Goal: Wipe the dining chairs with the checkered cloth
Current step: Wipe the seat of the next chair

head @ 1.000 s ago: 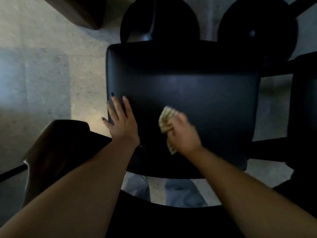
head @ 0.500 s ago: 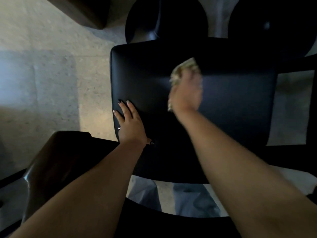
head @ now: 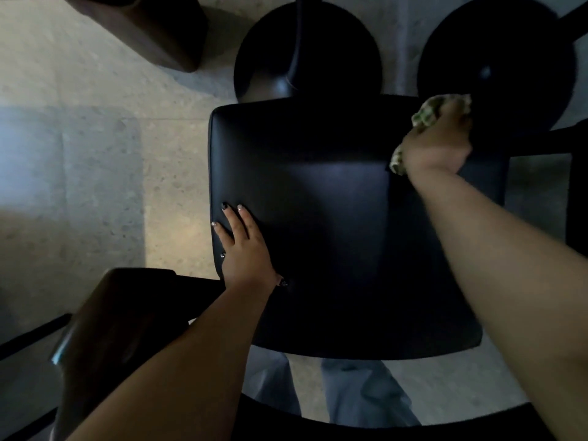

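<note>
A black padded chair seat (head: 334, 198) fills the middle of the view. My right hand (head: 437, 144) grips the bunched checkered cloth (head: 428, 114) and presses it on the seat's far right corner. Part of the cloth pokes out below my wrist. My left hand (head: 243, 246) lies flat with straight fingers on the seat's left edge.
Two round black bases (head: 307, 49) (head: 496, 62) stand on the pale stone floor (head: 79, 154) beyond the seat. A brown wooden chair arm (head: 114, 329) is at the lower left, a dark wooden block (head: 152, 27) at the top left. A black frame (head: 576, 186) borders the right.
My right hand has swept the cloth from the near middle of the seat to its far edge and then right to the far corner. My left hand stays on the left edge.
</note>
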A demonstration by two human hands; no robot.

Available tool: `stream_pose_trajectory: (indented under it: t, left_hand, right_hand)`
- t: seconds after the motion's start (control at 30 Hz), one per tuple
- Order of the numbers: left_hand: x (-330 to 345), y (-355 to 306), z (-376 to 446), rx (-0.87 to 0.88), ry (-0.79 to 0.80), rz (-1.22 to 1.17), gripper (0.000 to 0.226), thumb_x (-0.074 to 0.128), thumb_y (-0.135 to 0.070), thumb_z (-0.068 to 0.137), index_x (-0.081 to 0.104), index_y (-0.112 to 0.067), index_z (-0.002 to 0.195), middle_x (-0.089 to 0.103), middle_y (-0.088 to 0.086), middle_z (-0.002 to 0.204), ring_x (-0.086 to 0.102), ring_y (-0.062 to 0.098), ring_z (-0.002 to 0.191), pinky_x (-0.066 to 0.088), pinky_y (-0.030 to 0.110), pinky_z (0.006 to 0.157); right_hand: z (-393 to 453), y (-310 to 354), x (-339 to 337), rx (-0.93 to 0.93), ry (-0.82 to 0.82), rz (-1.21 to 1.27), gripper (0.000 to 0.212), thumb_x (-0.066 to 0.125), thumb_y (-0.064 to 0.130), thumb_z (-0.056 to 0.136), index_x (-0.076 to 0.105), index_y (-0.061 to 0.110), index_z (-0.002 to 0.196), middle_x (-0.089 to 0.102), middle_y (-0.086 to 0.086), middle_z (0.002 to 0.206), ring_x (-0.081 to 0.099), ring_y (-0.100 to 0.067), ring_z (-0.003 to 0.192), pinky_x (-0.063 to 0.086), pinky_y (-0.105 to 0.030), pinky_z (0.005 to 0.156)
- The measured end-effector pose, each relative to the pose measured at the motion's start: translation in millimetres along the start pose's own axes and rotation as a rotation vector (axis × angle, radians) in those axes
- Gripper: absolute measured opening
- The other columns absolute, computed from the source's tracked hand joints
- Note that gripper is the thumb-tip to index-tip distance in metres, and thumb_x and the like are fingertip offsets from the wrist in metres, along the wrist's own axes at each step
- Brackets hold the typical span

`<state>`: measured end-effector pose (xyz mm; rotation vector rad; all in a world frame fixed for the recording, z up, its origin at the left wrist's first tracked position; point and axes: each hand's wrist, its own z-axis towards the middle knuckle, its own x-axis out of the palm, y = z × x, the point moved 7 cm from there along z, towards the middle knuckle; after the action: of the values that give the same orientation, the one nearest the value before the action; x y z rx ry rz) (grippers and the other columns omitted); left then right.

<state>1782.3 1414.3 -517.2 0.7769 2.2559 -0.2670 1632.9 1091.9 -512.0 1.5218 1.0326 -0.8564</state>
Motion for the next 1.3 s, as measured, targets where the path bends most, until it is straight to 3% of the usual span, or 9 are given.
stream_pose_trajectory:
  t: [0.2, 0.37, 0.47, 0.67, 0.77, 1.0, 1.1, 1.2, 1.3]
  left_hand:
    - [-2, 0, 0, 0.013, 0.002, 0.01, 0.149, 0.087, -0.05, 0.058, -0.022, -0.002, 0.148, -0.023, 0.019, 0.157, -0.011, 0.045, 0.145, 0.023, 0.044, 0.115]
    - [-1, 1, 0, 0.01, -0.01, -0.013, 0.149, 0.088, -0.047, 0.058, -0.022, -0.005, 0.149, -0.023, 0.017, 0.158, -0.012, 0.042, 0.146, 0.026, 0.042, 0.114]
    - [-1, 2, -1, -0.004, -0.011, -0.012, 0.154, 0.09, -0.049, 0.052, -0.022, -0.006, 0.149, -0.023, 0.015, 0.158, -0.011, 0.042, 0.146, 0.033, 0.042, 0.111]
    - [-3, -2, -2, -0.008, -0.008, 0.001, 0.152, 0.09, -0.045, 0.055, -0.022, -0.003, 0.148, -0.022, 0.018, 0.158, -0.009, 0.044, 0.145, 0.032, 0.044, 0.111]
    - [-5, -4, -3, -0.01, 0.005, 0.022, 0.15, 0.09, -0.045, 0.057, -0.021, 0.0, 0.148, -0.021, 0.021, 0.157, -0.009, 0.046, 0.145, 0.032, 0.045, 0.111]
    - [-5, -4, -4, -0.011, 0.025, 0.019, 0.152, 0.091, -0.045, 0.055, -0.021, 0.001, 0.148, -0.02, 0.023, 0.157, -0.01, 0.048, 0.144, 0.032, 0.048, 0.111]
    - [-6, -6, -5, -0.015, 0.022, 0.036, 0.151, 0.09, -0.045, 0.056, -0.02, 0.002, 0.148, -0.02, 0.024, 0.157, -0.009, 0.049, 0.144, 0.032, 0.047, 0.111]
    - [-5, -6, -5, -0.026, 0.027, 0.021, 0.152, 0.091, -0.042, 0.055, -0.021, 0.002, 0.147, -0.021, 0.023, 0.157, -0.009, 0.049, 0.143, 0.035, 0.048, 0.109]
    - [-4, -6, -4, -0.046, 0.024, 0.027, 0.149, 0.092, -0.037, 0.058, -0.022, 0.003, 0.146, -0.021, 0.023, 0.156, -0.01, 0.05, 0.143, 0.041, 0.051, 0.106]
  right_hand:
    - [-135, 85, 66, -0.493, 0.292, -0.06, 0.046, 0.05, 0.017, 0.085, 0.049, 0.015, 0.131, 0.049, -0.016, 0.134, 0.046, -0.034, 0.122, 0.038, -0.037, 0.099]
    - [-243, 37, 69, -1.092, 0.746, -0.241, 0.042, 0.054, 0.017, 0.087, 0.049, 0.018, 0.129, 0.047, -0.016, 0.13, 0.064, -0.041, 0.087, 0.049, -0.041, 0.06]
    - [-161, -21, 31, -0.816, 0.526, -0.285, 0.034, 0.057, 0.016, 0.082, 0.057, 0.016, 0.116, 0.05, -0.018, 0.125, 0.064, -0.043, 0.073, 0.051, -0.045, 0.06]
    - [-84, -104, -39, -0.072, 0.035, -0.169, 0.029, 0.054, 0.016, 0.082, 0.048, 0.011, 0.11, 0.048, -0.02, 0.119, 0.056, -0.045, 0.09, 0.046, -0.047, 0.077]
    - [-137, -86, -14, 0.002, 0.095, -0.126, 0.031, 0.054, 0.017, 0.082, 0.048, 0.01, 0.112, 0.046, -0.019, 0.13, 0.058, -0.045, 0.092, 0.046, -0.047, 0.08]
    - [-277, -57, 45, -0.439, 0.764, -0.328, 0.047, 0.051, 0.019, 0.087, 0.036, 0.016, 0.131, 0.035, -0.009, 0.143, 0.062, -0.042, 0.091, 0.048, -0.039, 0.073]
    - [-228, -71, 14, -0.414, 0.619, -0.353, 0.045, 0.054, 0.019, 0.084, 0.042, 0.017, 0.127, 0.035, -0.012, 0.142, 0.062, -0.045, 0.087, 0.05, -0.044, 0.075]
    - [-145, -118, -50, -0.098, 0.223, -0.295, 0.035, 0.054, 0.014, 0.085, 0.046, 0.012, 0.12, 0.041, -0.019, 0.129, 0.058, -0.048, 0.09, 0.047, -0.049, 0.08]
    - [-116, -171, -68, 0.262, 0.219, -0.247, 0.053, 0.06, 0.007, 0.083, 0.036, 0.009, 0.13, 0.035, -0.02, 0.134, 0.05, -0.045, 0.107, 0.044, -0.045, 0.091]
